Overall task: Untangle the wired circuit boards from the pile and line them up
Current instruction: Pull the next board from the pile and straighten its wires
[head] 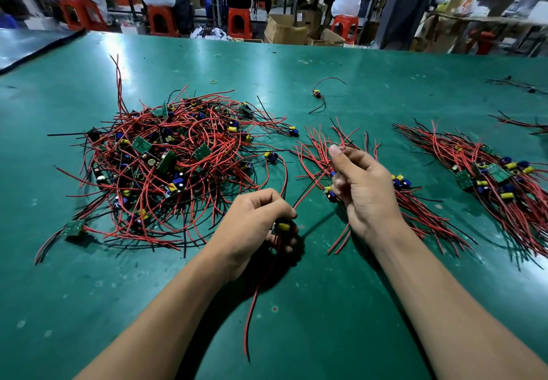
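Left hand (258, 219): mine, knuckles up, fingers curled round one board (283, 227) just above the table (355, 320), near the pile's front right edge.
Board: only its yellow capacitor and a sliver of green show between my fingers.
Leads (252, 314): a red and black pair hangs out of my fist and runs toward me, ending near the table's front. A second red lead leaves the fist the other way, up and to the right toward my other hand. So the long axis runs front to back, leaning a little right.
Right hand (367, 190): raised over the mid row, thumb up, fingers curled in. I cannot tell whether they pinch that red lead.
Pile (166, 160): a tangled heap of boards and red and black leads, left of both hands, pointing every way.
Mid row (314, 148): sorted boards partly under my right hand, leads fanning away from me and to the left.
Right row (498, 178): a longer bunch, boards side by side, its leads running on a diagonal from far left to near right.
Stray board (316, 94): alone beyond the rows, leads curled.
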Tool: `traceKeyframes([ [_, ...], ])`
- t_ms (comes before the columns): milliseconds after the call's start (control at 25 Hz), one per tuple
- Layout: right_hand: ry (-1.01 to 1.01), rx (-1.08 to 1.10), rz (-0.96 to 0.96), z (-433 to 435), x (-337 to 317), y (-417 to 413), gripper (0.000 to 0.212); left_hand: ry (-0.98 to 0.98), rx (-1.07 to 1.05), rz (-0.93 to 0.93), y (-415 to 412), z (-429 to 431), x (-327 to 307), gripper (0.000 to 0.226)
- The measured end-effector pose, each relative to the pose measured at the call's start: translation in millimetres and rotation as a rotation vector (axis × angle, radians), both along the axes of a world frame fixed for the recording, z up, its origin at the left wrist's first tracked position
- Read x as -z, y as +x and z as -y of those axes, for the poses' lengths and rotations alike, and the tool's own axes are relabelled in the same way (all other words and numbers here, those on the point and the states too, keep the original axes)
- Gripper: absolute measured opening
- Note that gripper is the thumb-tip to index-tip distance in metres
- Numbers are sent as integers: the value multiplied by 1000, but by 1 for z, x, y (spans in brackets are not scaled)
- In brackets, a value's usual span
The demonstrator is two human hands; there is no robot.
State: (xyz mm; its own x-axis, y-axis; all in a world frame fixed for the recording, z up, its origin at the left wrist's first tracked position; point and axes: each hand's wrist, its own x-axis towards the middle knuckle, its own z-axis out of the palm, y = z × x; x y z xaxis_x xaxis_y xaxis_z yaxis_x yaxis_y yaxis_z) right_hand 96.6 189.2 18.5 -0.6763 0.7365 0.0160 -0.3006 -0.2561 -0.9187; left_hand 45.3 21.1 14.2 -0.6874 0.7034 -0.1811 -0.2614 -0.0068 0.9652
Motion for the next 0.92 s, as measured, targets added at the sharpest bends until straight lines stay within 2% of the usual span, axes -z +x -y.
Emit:
traceKeyframes([
  [40, -45, -94, 43, 5, -1, 2, 21, 13, -10, 25, 0, -1, 1, 24],
  [120, -3, -298, 190, 16, -1, 6, 29, 48, -33, 69, -1, -2, 2, 23],
  [200, 104, -465, 274, 27, 0, 11, 20, 75, -49, 80, -1, -2, 2, 20],
  [280, 125, -509, 263, 33, 0, 13, 13, 88, -63, 88, -2, -1, 2, 12],
  [520, 344, -279, 316, 20, 4, 9, 24, 58, -25, 70, -2, -1, 0, 22],
  [720, 208, 2, 212, -8, -5, 9, 23, 22, 67, -36, 1, -1, 1, 23],
  [800, 174, 22, 175, -8, -6, 9, 24, 7, 73, -33, 1, -1, 1, 24],
  [920, 161, -25, 150, -3, -10, 9, 29, 60, -22, 65, 0, 0, 0, 21],
])
